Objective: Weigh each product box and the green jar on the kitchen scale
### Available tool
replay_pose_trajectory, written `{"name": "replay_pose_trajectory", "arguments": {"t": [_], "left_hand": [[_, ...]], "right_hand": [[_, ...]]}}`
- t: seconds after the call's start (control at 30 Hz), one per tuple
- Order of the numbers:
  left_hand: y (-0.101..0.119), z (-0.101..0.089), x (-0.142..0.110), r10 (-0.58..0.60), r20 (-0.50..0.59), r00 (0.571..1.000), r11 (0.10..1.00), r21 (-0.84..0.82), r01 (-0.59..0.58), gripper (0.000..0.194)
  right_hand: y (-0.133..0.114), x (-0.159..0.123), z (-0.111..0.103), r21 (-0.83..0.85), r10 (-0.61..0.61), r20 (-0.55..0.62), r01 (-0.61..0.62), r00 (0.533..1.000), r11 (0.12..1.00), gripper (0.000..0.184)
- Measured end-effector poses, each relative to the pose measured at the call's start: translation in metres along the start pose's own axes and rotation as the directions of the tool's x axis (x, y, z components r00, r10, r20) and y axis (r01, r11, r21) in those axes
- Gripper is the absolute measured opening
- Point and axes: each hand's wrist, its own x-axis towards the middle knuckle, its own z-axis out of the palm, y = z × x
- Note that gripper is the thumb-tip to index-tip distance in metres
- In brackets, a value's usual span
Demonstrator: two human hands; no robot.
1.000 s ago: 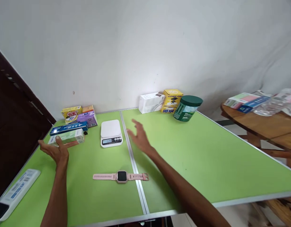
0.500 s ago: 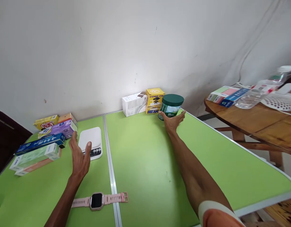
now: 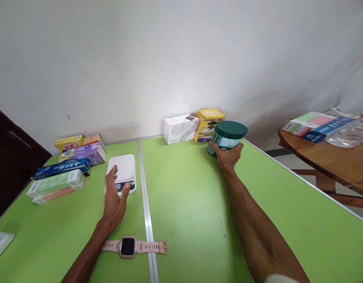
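At the back right of the table, a dark green canister point(image 3: 230, 129) with a lid leans slightly. My right hand point(image 3: 228, 158) is wrapped round its lower side, thumb on the left and fingers on the right. My left hand point(image 3: 115, 198), open with thumb and fingers apart, hovers at the near edge of a white digital scale point(image 3: 121, 167) and covers part of its button panel. Below that hand lies a pink-strapped smartwatch point(image 3: 128, 247), its left strap partly behind my forearm.
A yellow box point(image 3: 210, 122) and a white box point(image 3: 180, 129) stand against the wall. Several cartons, including a purple box point(image 3: 91, 154) and a blue box point(image 3: 61, 168), lie at the left. A round wooden table point(image 3: 343, 167) holds boxes and a clear bottle point(image 3: 351, 133).
My right hand has closed round the green canister, which now tilts a little. My left hand stays open by the scale. The view has shifted to the left.
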Motion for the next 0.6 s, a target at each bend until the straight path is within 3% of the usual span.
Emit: {"name": "replay_pose_trajectory", "arguments": {"t": [0.1,0.27,0.4,0.5,0.6], "left_hand": [[0.002,0.0,-0.006,0.021,0.028,0.999,0.999,-0.028,-0.02,0.08],[-0.019,-0.009,0.003,-0.092,-0.075,0.993,0.991,-0.109,0.083,0.083],[-0.047,-0.012,0.016,-0.242,-0.099,0.965,0.956,-0.195,0.22,0.091],[-0.055,-0.012,0.023,-0.223,-0.122,0.967,0.953,-0.235,0.191,0.09],[-0.048,-0.012,0.03,-0.176,-0.055,0.983,0.944,-0.294,0.153,0.086]], "right_hand": [[-0.015,-0.035,-0.015,0.018,0.086,0.06,-0.087,0.995,0.996,0.089],[-0.056,-0.107,-0.028,0.044,0.111,0.211,-0.123,0.971,0.992,0.087],[-0.104,-0.166,-0.008,0.249,-0.023,0.415,-0.089,0.909,0.964,0.091],[-0.148,-0.208,0.015,0.38,-0.118,0.565,-0.131,0.816,0.916,0.091],[-0.188,-0.245,0.037,0.438,-0.208,0.635,-0.124,0.744,0.89,0.085]]}}
